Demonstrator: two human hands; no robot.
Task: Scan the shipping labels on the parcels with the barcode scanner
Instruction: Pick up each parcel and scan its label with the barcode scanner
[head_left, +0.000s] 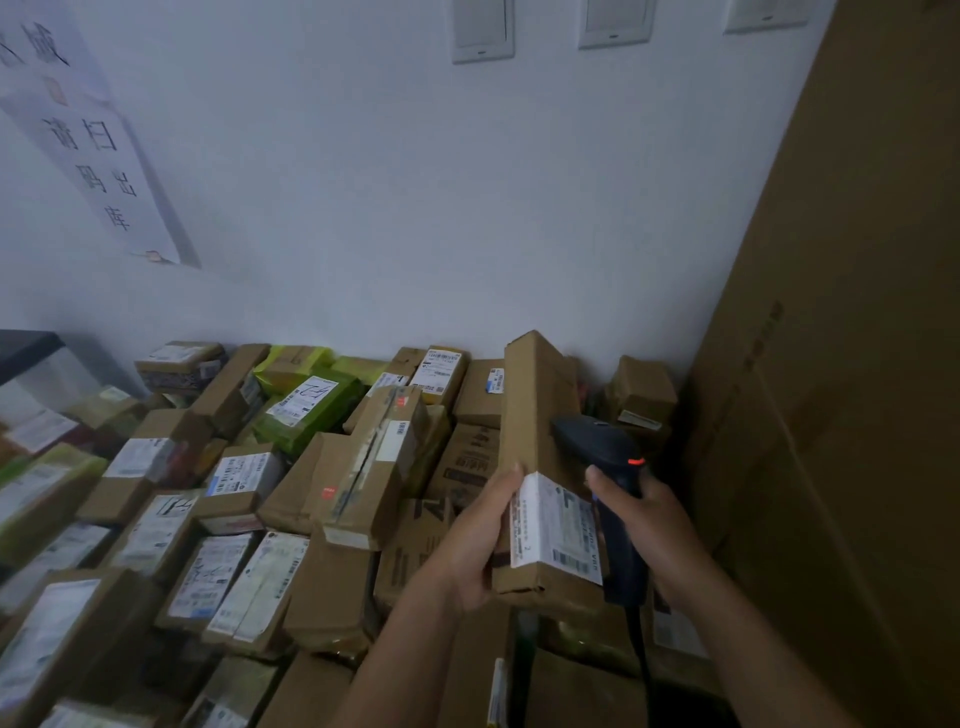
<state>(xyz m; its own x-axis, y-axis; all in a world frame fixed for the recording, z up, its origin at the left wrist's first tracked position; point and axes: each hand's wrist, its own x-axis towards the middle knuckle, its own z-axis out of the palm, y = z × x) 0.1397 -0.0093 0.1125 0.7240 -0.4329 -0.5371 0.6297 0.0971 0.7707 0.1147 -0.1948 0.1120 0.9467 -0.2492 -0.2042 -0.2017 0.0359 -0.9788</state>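
- A plain white wall (389, 182) rises beyond both hands.
- A tall, smooth brown carton (857, 364) stands right of the right hand.
- Left of and below the hands lies a heap of parcels (234, 493): taped cardboard boxes and green wrapped packs.
- A paper sign (98, 156) hangs high to the left.
- The left hand (478, 540) grips a long, slim cardboard parcel (535, 415). Its white shipping label (558, 525) sits between the hands.
- The right hand (654, 525) clasps the black pistol-shaped barcode scanner (608, 457), just right of the label.

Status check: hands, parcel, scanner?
Left hand grips long parcel, label facing up. Right hand grips scanner at its right edge. Label unobstructed.
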